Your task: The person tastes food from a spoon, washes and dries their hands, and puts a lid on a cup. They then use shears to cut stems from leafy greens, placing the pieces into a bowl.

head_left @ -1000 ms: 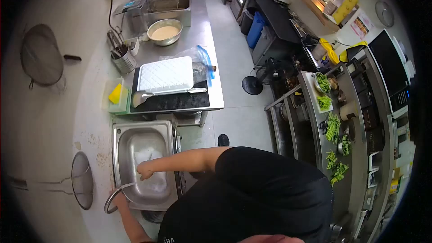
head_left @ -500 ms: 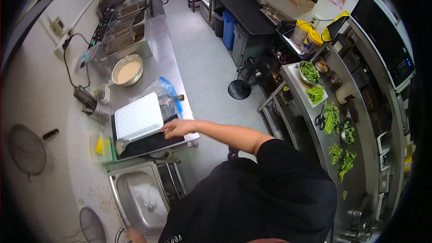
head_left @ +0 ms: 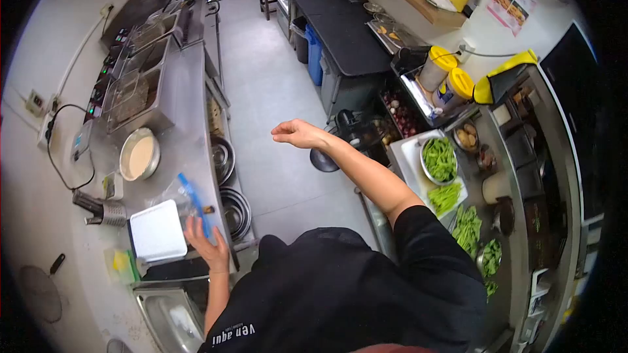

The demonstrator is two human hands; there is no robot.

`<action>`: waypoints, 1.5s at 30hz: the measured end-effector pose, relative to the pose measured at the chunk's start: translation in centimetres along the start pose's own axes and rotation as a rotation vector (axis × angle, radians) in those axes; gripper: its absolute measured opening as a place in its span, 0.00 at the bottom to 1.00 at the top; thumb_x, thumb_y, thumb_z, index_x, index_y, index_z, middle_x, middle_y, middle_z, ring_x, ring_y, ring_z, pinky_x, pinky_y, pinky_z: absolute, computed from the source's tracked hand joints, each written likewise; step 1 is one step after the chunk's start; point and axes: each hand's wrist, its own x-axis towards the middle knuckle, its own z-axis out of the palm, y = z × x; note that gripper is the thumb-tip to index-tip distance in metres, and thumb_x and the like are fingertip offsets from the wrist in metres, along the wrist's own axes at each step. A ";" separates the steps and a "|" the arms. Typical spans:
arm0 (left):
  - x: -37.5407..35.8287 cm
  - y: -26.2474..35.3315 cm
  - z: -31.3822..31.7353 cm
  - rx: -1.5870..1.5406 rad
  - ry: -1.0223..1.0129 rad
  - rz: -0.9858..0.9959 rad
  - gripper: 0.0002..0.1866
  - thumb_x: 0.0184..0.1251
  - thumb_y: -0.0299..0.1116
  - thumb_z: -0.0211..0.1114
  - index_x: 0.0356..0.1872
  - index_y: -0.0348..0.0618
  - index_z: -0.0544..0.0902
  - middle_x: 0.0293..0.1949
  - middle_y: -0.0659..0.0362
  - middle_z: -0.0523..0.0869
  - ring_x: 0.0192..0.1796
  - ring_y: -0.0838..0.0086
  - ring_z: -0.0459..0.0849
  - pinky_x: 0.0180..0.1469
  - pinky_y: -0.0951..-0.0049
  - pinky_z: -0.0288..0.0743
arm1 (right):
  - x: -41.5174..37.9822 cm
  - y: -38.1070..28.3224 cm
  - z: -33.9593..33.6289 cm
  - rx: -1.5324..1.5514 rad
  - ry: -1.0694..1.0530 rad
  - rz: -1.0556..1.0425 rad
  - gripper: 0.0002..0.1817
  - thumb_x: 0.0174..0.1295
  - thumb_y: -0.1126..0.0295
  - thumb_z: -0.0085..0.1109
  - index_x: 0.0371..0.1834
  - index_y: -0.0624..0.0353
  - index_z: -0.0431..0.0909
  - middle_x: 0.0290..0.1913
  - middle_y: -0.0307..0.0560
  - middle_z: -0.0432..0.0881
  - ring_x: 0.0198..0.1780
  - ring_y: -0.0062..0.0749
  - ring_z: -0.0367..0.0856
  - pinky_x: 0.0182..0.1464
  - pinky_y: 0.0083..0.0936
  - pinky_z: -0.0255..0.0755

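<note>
My right hand (head_left: 297, 134) is in the air over the aisle floor, its fingers held loosely together with no object visible in them. At the left counter, my left hand (head_left: 209, 245) has its fingers spread at the right edge of a white rectangular tray (head_left: 158, 230). It holds nothing, and whether it touches the tray is unclear. A clear plastic bag with a blue strip (head_left: 190, 195) lies just beyond that hand. Further back on the counter stands a metal bowl of pale batter (head_left: 140, 154).
A metal sink (head_left: 163, 310) lies at the lower left. Fryers (head_left: 137, 95) line the left counter, with metal bowls (head_left: 234, 212) on a shelf below. On the right, greens in a bowl (head_left: 439, 159) stand on the counter, with a black fan (head_left: 353, 127) nearby.
My right hand has moved off the tray's edge, forward and over the aisle. My left hand has come up from the sink to the tray. The view has turned toward the right.
</note>
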 end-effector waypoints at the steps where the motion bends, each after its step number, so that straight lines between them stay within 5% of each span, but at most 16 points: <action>1: 2.6 0.8 0.9 -0.035 0.038 0.003 0.24 0.62 0.26 0.60 0.60 0.37 0.68 0.64 0.41 0.66 0.66 0.46 0.63 0.69 0.46 0.49 | 1.2 0.9 -2.3 0.001 0.049 -0.014 0.23 0.61 0.57 0.60 0.54 0.62 0.78 0.51 0.57 0.81 0.54 0.39 0.79 0.55 0.31 0.71; 11: 24.6 -3.4 12.6 0.141 0.178 -0.048 0.21 0.66 0.27 0.58 0.60 0.36 0.69 0.67 0.46 0.63 0.68 0.52 0.61 0.69 0.55 0.53 | 11.9 10.2 -36.2 -0.106 0.789 -0.024 0.23 0.58 0.58 0.64 0.50 0.63 0.79 0.43 0.49 0.85 0.44 0.28 0.81 0.46 0.25 0.74; 15: 39.9 -2.7 23.9 -0.024 0.192 0.041 0.20 0.65 0.26 0.59 0.58 0.36 0.71 0.66 0.45 0.63 0.68 0.52 0.61 0.69 0.56 0.52 | 12.1 10.8 -50.2 -0.343 1.096 0.041 0.22 0.59 0.57 0.61 0.48 0.65 0.80 0.44 0.54 0.84 0.47 0.40 0.82 0.52 0.30 0.72; 17: 46.9 -0.4 30.3 -0.191 0.112 0.187 0.19 0.62 0.26 0.60 0.55 0.37 0.73 0.65 0.44 0.63 0.68 0.51 0.61 0.69 0.56 0.52 | 11.8 12.3 -56.9 -0.833 1.348 0.070 0.22 0.58 0.57 0.60 0.47 0.65 0.80 0.43 0.58 0.83 0.49 0.49 0.81 0.54 0.36 0.71; 21: 57.0 5.4 41.0 -0.382 0.013 0.478 0.18 0.55 0.23 0.64 0.49 0.41 0.78 0.63 0.45 0.66 0.67 0.51 0.62 0.69 0.54 0.53 | 10.0 12.0 -66.6 -0.846 1.490 0.462 0.20 0.61 0.59 0.57 0.46 0.65 0.80 0.48 0.62 0.80 0.52 0.54 0.77 0.56 0.39 0.69; 24: 62.5 8.5 47.0 -0.456 -0.037 0.655 0.18 0.53 0.22 0.66 0.48 0.43 0.78 0.64 0.46 0.66 0.68 0.50 0.61 0.68 0.52 0.55 | 7.2 15.4 -72.6 -1.083 1.634 0.474 0.20 0.63 0.56 0.53 0.46 0.63 0.80 0.46 0.62 0.80 0.51 0.55 0.77 0.56 0.40 0.70; 29: 70.7 11.3 56.3 -0.523 -0.018 0.752 0.16 0.53 0.23 0.65 0.46 0.47 0.81 0.62 0.48 0.68 0.69 0.52 0.61 0.69 0.51 0.55 | 4.8 18.8 -79.4 -1.100 1.626 1.007 0.24 0.65 0.51 0.49 0.44 0.63 0.80 0.44 0.65 0.81 0.50 0.59 0.78 0.53 0.43 0.71; 31: 74.3 12.3 60.4 -0.524 -0.024 0.770 0.16 0.53 0.23 0.65 0.44 0.48 0.82 0.62 0.49 0.69 0.69 0.52 0.60 0.69 0.52 0.55 | 5.9 21.0 -79.6 -1.245 1.672 1.147 0.25 0.65 0.50 0.49 0.43 0.64 0.81 0.40 0.65 0.82 0.45 0.59 0.81 0.50 0.45 0.73; 34: 80.0 16.0 66.0 -0.605 -0.094 0.764 0.13 0.54 0.22 0.65 0.42 0.46 0.82 0.59 0.48 0.72 0.66 0.51 0.65 0.67 0.53 0.58 | 6.3 23.7 -82.5 -1.011 1.697 1.206 0.24 0.64 0.51 0.52 0.42 0.65 0.81 0.39 0.63 0.83 0.43 0.58 0.82 0.47 0.46 0.74; 37: 84.5 19.7 70.9 -0.711 -0.232 0.787 0.10 0.56 0.21 0.64 0.40 0.42 0.81 0.57 0.48 0.74 0.62 0.53 0.70 0.62 0.55 0.64 | 8.9 20.9 -81.8 -1.201 1.658 1.151 0.23 0.65 0.52 0.54 0.41 0.65 0.81 0.34 0.56 0.85 0.35 0.48 0.84 0.38 0.40 0.75; 39: 86.6 21.8 74.5 -0.868 -0.447 0.859 0.12 0.53 0.21 0.65 0.41 0.43 0.81 0.53 0.51 0.77 0.57 0.56 0.75 0.57 0.60 0.70 | 14.2 17.3 -80.4 -0.538 1.869 0.369 0.20 0.65 0.54 0.57 0.40 0.63 0.82 0.31 0.43 0.84 0.30 0.28 0.79 0.33 0.27 0.71; 40: 87.1 23.1 76.1 -0.888 -0.482 0.832 0.11 0.57 0.22 0.65 0.41 0.42 0.81 0.49 0.53 0.79 0.48 0.65 0.79 0.46 0.69 0.76 | 17.3 16.6 -80.1 -0.347 1.822 0.211 0.19 0.66 0.54 0.57 0.41 0.62 0.82 0.30 0.38 0.82 0.30 0.22 0.75 0.32 0.23 0.69; 41: 87.6 24.5 77.4 -0.901 -0.488 0.836 0.11 0.57 0.22 0.65 0.41 0.42 0.81 0.49 0.53 0.79 0.48 0.65 0.79 0.46 0.69 0.76 | 20.8 15.7 -79.5 -0.162 1.762 0.057 0.18 0.66 0.55 0.57 0.42 0.61 0.83 0.30 0.33 0.80 0.29 0.17 0.71 0.31 0.18 0.66; 44: 89.5 29.1 81.3 -1.377 -0.856 0.314 0.07 0.70 0.28 0.57 0.42 0.36 0.78 0.38 0.57 0.80 0.28 0.81 0.77 0.25 0.83 0.70 | 34.6 11.7 -75.8 0.148 1.759 -0.038 0.15 0.66 0.57 0.58 0.43 0.58 0.83 0.34 0.32 0.81 0.33 0.14 0.73 0.35 0.16 0.68; 45: 90.7 30.7 81.7 -1.445 -0.957 0.233 0.13 0.76 0.36 0.49 0.42 0.36 0.77 0.33 0.61 0.78 0.23 0.81 0.75 0.24 0.83 0.68 | 38.4 12.1 -74.9 0.204 1.695 -0.075 0.15 0.67 0.59 0.57 0.44 0.59 0.82 0.36 0.33 0.82 0.35 0.15 0.74 0.38 0.18 0.69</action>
